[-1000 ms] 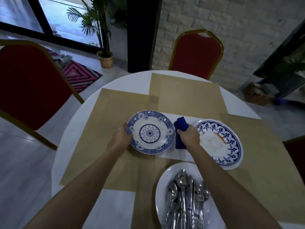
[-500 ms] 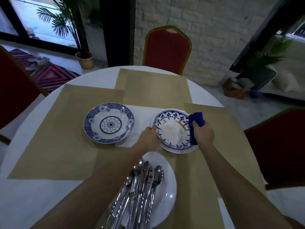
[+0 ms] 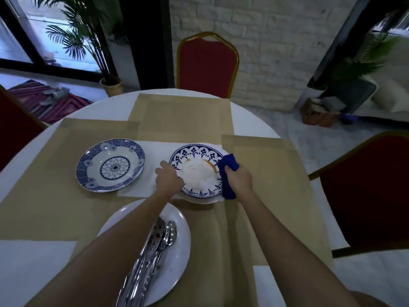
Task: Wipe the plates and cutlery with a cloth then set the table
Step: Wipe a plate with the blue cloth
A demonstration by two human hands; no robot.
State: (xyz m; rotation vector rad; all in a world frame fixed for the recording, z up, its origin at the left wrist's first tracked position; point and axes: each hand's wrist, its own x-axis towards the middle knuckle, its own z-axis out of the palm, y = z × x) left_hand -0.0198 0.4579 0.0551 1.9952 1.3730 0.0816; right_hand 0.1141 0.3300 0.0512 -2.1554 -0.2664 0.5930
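**Table view: both hands at the smeared plate**

Round and white, the table [image 3: 254, 120] fills my view, with tan placemats [image 3: 181, 120] laid across it. Nearest me, at bottom centre, a white plate [image 3: 177, 262] carries a bundle of steel cutlery [image 3: 155, 247], partly hidden under the left forearm. Beyond it, at mid-frame, I see the left hand [image 3: 169, 181] with fingers curled on the left rim of the smeared plate [image 3: 197, 151]. This plate is blue-bordered, with a white film and an orange streak in its well, and it sits on a white sheet [image 3: 155, 147]. The right hand [image 3: 239, 177] is clenched round a blue cloth [image 3: 229, 165], which touches that plate's right rim. Left of centre, apart from both hands, lies a blue floral plate [image 3: 110, 166]. Farther up, a red chair [image 3: 207, 65] with a gold frame stands before the pale brick wall [image 3: 276, 41]. A potted palm [image 3: 110, 85] is in the upper left.
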